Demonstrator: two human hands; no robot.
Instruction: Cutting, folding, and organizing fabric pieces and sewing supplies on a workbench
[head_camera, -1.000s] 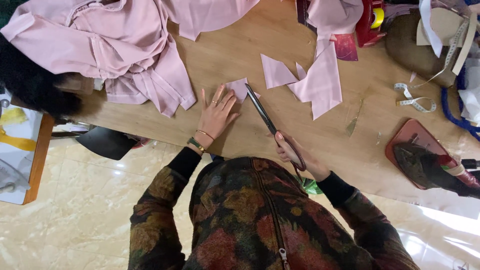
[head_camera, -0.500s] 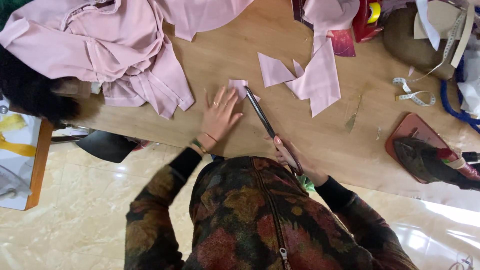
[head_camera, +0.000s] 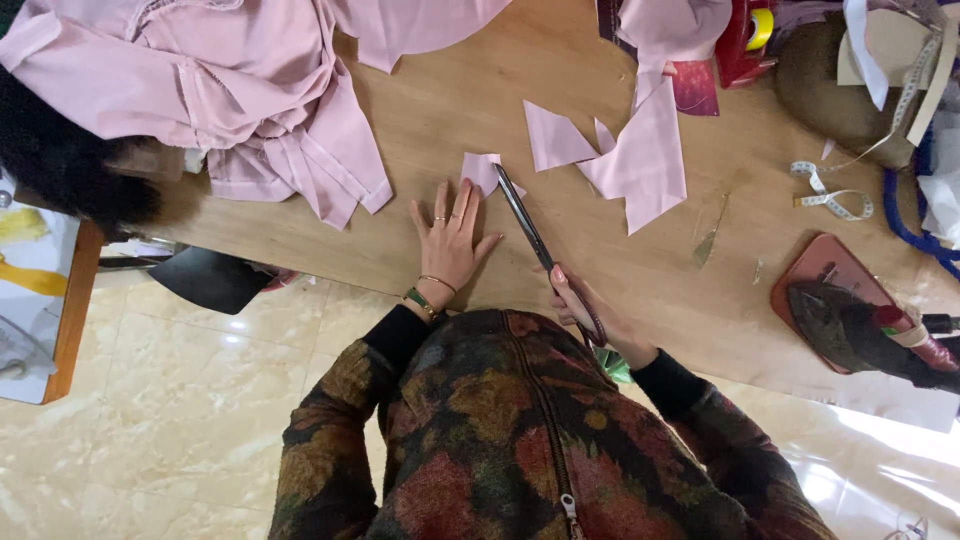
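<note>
Over on the far left, a heap of pink garment (head_camera: 200, 90) is sprawling across the wooden table (head_camera: 620, 290), well apart from the work. Moving in, the left hand (head_camera: 450, 235) is lying flat, palm down and fingers fanned, pressing on the table just below a small pink scrap (head_camera: 480, 168); the fingertips are reaching the scrap's lower edge, though whether they are actually pinning it is hard to tell. That hand is gripping nothing, just spread wide open.

Right beside it, the long scissors (head_camera: 528, 225) are running on a diagonal: tips up at the scrap, handles down toward the body. The tips are meeting the scrap's right edge, so the cloth is lying straight ahead of the blades, along their long axis, up and slightly left from the grip. The blades are looking nearly closed, only a sliver of gap at most.

The right hand (head_camera: 590, 315) is wrapping the scissor handles, fingers curled tight through and around them. So the left hand is the nearer one to the scrap, while the right is standing back at the far end of the tool.

Further right, larger pink offcuts (head_camera: 640, 160) are lying loose, then a coiled tape measure (head_camera: 830, 195), and an iron on its reddish rest (head_camera: 850, 320) at the table's edge.
</note>
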